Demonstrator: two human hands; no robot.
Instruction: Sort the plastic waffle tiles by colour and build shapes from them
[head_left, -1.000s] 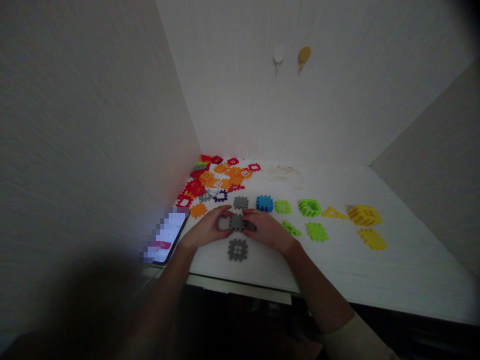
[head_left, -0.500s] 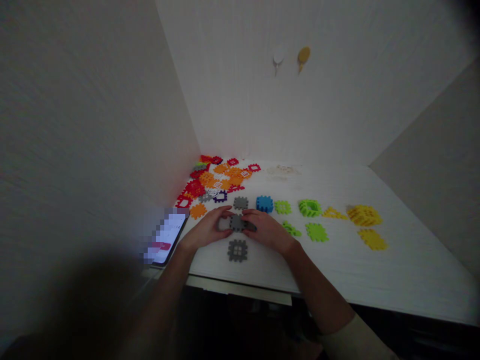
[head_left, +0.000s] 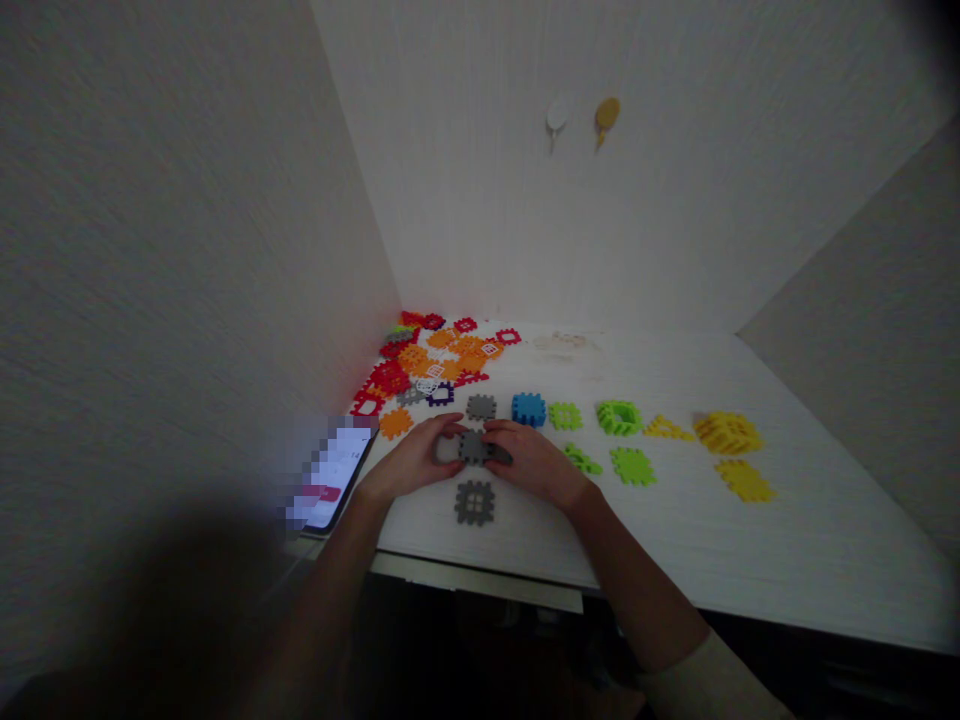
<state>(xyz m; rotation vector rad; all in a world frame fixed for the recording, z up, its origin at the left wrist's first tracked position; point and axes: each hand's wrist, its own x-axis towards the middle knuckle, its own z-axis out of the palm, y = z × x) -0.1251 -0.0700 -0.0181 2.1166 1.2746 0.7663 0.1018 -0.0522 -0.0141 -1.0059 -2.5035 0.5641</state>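
Note:
Between my two hands is a grey notched building tile (head_left: 472, 448), low over the white table. My left hand (head_left: 420, 455) has its thumb and fingers closed on the tile's left side. From the right, my right hand (head_left: 536, 458) pinches the same tile; its fingers partly cover that side. A grey window tile (head_left: 475, 503) lies flat just in front of the hands. Behind them lies another grey tile (head_left: 481, 406), with a blue stack of tiles (head_left: 529, 408) to its right.
Red, orange and white tiles (head_left: 450, 358) are heaped at the back left. Green tiles (head_left: 634, 465) and a yellow stack (head_left: 727, 432) stand to the right. A phone (head_left: 337, 480) lies by the left wall. The table's front edge (head_left: 480, 572) runs below my wrists.

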